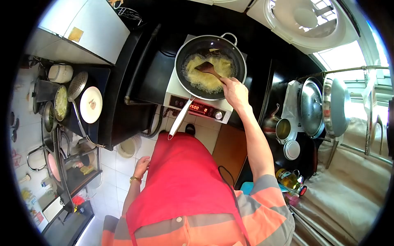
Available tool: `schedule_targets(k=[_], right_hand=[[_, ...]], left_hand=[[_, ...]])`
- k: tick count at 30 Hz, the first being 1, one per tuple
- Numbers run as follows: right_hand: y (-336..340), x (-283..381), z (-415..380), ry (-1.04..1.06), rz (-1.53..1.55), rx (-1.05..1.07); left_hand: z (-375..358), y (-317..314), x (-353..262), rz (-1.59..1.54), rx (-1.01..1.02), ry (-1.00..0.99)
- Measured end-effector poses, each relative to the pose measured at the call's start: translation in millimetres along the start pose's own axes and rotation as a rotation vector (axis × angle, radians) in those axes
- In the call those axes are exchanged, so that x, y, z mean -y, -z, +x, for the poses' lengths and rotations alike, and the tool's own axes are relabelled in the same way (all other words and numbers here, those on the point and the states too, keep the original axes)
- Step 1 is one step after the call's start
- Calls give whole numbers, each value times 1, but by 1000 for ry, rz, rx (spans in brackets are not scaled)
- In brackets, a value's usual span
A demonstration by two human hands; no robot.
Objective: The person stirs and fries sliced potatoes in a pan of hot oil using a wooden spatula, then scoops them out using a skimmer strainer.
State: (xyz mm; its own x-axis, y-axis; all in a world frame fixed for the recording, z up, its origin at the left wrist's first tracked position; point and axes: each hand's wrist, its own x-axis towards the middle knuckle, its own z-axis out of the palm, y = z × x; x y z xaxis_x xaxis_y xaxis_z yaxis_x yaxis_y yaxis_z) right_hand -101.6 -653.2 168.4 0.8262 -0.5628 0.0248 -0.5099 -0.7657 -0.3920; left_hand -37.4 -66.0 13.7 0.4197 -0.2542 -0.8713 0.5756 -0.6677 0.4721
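Observation:
My right hand (236,92) is closed around the handle of a brown wooden spatula (206,67). The spatula's flat blade rests among pale yellow pieces (221,64) frying in bubbling oil. They are in a deep black frying pan (184,84) with a long metal handle (179,121) pointing toward me and a small loop handle at the far side. Under the pan is a white induction cooker (172,91), its red display lit. My left hand (143,166) hangs beside the red apron (180,180), its fingers loosely bent and partly hard to make out; nothing shows in it.
Left of me stand a plate (91,104), a skimmer (78,86) and a bowl of shredded food (61,103). To the right are a metal pot (283,129), large lids or pans (312,107) on a rack and an oil bottle (288,179). A fan (303,16) is at the back.

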Motion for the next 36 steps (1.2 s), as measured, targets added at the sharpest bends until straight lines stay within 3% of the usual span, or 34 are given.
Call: schedule_targets(k=[3,7,9,11,13,17,18,21,24,27,31,36], right_hand=[[-1,2,-3,-21,-37,66],[20,-5,-23,-55,-12,-3],[31,-4,-41,-58,58,-38],[36,1,-60,-168,394,32],[43,20,-76,-275,449,183],[12,48,-83,-179,369,167],[7,57,-76,-240,368,209],[-33,54,-54,-155,282,32],[-47,56,-35,-201,237,-30],[-32,57,-38,-281,316,-157],[2,44,-54,-423,309,-121],[49,46,-86,-303,73,-59]], left_hand=[[-3,5,-3,28,-20,-13],[-1,16,-8,-8,-2,-15],[6,25,-7,-16,19,-8],[10,31,-10,-4,11,-10],[13,35,-10,13,5,-3],[33,46,-16,40,52,-14],[39,48,-18,46,71,-24],[48,56,-29,78,58,-48],[51,67,-38,78,55,-75],[48,80,-41,75,43,-75],[59,94,-28,86,59,-54],[78,112,-8,63,99,-7]])
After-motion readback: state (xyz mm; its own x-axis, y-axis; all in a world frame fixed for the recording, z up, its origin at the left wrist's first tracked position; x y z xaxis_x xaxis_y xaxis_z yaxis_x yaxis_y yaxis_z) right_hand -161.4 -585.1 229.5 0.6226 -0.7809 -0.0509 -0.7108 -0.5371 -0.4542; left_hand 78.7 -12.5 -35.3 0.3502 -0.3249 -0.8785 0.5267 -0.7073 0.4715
